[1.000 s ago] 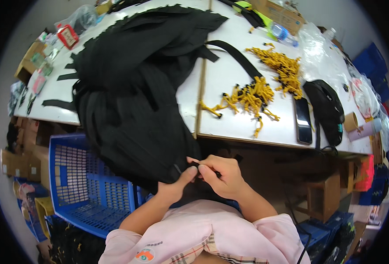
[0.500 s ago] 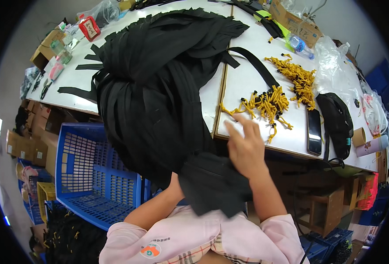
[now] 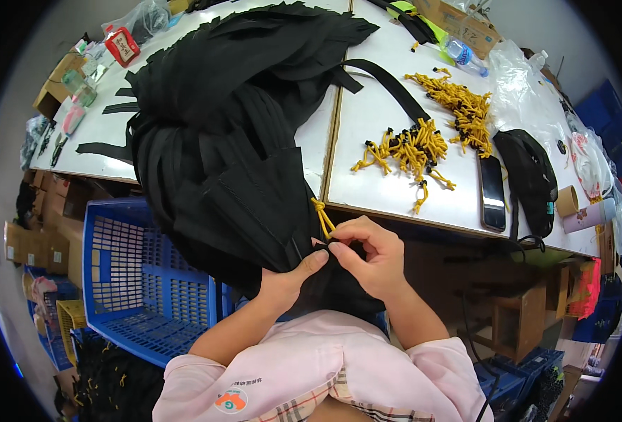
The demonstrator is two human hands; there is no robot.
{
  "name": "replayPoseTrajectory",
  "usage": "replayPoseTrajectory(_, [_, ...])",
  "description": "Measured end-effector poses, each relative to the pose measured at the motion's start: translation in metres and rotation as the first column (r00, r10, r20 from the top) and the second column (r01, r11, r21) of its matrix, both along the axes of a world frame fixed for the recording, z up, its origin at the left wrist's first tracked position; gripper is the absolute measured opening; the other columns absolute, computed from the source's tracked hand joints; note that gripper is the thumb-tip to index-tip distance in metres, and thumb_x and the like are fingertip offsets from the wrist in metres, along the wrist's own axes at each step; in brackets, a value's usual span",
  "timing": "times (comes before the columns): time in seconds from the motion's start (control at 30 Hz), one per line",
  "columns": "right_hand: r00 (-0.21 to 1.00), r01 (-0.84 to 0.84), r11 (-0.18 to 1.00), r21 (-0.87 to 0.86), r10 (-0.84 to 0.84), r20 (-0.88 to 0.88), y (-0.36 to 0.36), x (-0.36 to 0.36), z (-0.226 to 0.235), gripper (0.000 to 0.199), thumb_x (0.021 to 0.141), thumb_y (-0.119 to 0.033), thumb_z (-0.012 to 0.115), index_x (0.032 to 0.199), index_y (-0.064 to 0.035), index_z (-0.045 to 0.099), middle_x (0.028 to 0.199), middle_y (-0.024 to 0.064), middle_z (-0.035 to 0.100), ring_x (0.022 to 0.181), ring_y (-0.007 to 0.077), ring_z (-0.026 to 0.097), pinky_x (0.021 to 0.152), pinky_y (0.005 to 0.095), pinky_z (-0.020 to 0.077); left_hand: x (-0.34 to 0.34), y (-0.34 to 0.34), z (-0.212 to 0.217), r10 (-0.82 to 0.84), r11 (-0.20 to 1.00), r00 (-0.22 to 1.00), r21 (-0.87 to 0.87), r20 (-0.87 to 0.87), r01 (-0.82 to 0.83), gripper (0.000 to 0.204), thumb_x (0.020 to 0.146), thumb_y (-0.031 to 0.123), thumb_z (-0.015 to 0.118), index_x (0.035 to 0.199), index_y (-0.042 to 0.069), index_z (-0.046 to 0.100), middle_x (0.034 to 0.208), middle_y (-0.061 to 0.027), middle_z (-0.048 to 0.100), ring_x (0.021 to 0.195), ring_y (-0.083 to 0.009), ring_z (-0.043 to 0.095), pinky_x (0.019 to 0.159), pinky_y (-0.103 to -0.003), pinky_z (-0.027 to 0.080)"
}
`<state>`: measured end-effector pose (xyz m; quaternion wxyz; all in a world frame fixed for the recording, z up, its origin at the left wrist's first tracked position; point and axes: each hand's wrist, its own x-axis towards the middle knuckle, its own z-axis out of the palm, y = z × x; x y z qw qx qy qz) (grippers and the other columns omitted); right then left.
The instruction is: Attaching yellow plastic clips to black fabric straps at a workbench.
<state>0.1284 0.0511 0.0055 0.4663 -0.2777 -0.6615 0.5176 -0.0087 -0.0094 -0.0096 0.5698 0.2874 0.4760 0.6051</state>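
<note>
A large bundle of black fabric strips (image 3: 205,148), which look like zipper tapes, drapes off the table edge toward my lap. My left hand (image 3: 291,281) is closed on the end of a black strip, thumb on top. Close beside it, my right hand (image 3: 369,254) pinches a knotted yellow cord pull (image 3: 321,216) at the strip's end. The cord's knot points up and away from me. My fingers hide where cord and strip meet. More yellow cord pulls with black ends lie in a near pile (image 3: 413,149) and a far pile (image 3: 462,105) on the white table.
A blue plastic crate (image 3: 149,274) stands at the left below the table (image 3: 378,197). On the right side of the table lie a phone (image 3: 492,193), a black pouch (image 3: 532,183), a water bottle (image 3: 466,56), a clear plastic bag (image 3: 525,88) and a cup (image 3: 589,214).
My right hand has come back from the near pile to my left hand, now with a yellow cord pull. The strip end in my left hand has moved up, and the view has shifted slightly.
</note>
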Motion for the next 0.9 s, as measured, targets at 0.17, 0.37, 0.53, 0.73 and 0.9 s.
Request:
replayPoseTrajectory(0.17, [0.998,-0.049,0.984,0.171,0.042,0.044,0.004,0.005,0.008,0.020,0.063,0.010,0.060,0.082,0.0013,0.058,0.077,0.0095,0.057,0.068,0.0158,0.053,0.061,0.0229,0.0417,0.000,-0.001,0.003,-0.025,0.996,0.994,0.081,-0.108,0.034,0.016,0.072,0.009,0.065,0.084,0.003,0.057,0.082,0.0004,0.055,0.075,-0.0086,0.050,0.071,-0.021,0.041])
replayPoseTrajectory(0.37, [0.983,-0.129,0.940,0.317,0.080,0.165,0.005,0.009,0.017,0.019,0.063,0.007,0.061,0.081,0.0011,0.059,0.075,0.0095,0.058,0.064,0.0143,0.053,0.057,0.0223,0.0424,0.003,-0.010,0.006,-0.004,0.999,0.966,0.031,-0.257,0.012,0.016,0.074,0.011,0.064,0.085,0.002,0.056,0.083,0.0003,0.055,0.076,-0.0079,0.050,0.071,-0.021,0.041])
replayPoseTrajectory(0.53, [0.992,0.095,0.992,-0.081,-0.088,0.086,-0.022,-0.003,0.005,0.013,0.068,0.004,0.060,0.081,0.0025,0.057,0.074,0.0069,0.055,0.060,0.0096,0.051,0.056,0.0184,0.0415,0.006,-0.006,0.014,0.135,0.977,0.960,0.192,-0.246,-0.088,0.020,0.077,0.014,0.061,0.092,0.002,0.055,0.087,-0.0015,0.055,0.081,-0.0086,0.050,0.074,-0.022,0.040])
replayPoseTrajectory(0.73, [0.994,0.051,0.998,0.035,-0.047,-0.098,-0.022,-0.008,-0.009,0.007,0.073,0.002,0.057,0.079,0.0026,0.055,0.074,0.0062,0.053,0.055,0.0078,0.045,0.048,0.0170,0.0366,-0.002,-0.010,0.017,0.048,0.993,0.992,0.115,-0.115,-0.035,0.021,0.077,0.009,0.060,0.095,0.001,0.055,0.090,-0.0032,0.056,0.083,-0.0105,0.051,0.076,-0.023,0.040])
replayPoseTrajectory(0.9, [0.870,-0.467,0.617,-0.634,0.194,-0.453,-0.009,0.005,-0.003,0.005,0.073,-0.001,0.057,0.072,-0.0002,0.052,0.068,0.0026,0.048,0.049,0.0050,0.037,0.039,0.0170,0.0294,-0.007,-0.010,0.017,-0.073,0.985,0.996,0.151,-0.060,0.081,0.021,0.076,0.008,0.060,0.095,0.001,0.056,0.094,-0.0048,0.056,0.085,-0.0125,0.052,0.079,-0.026,0.041])
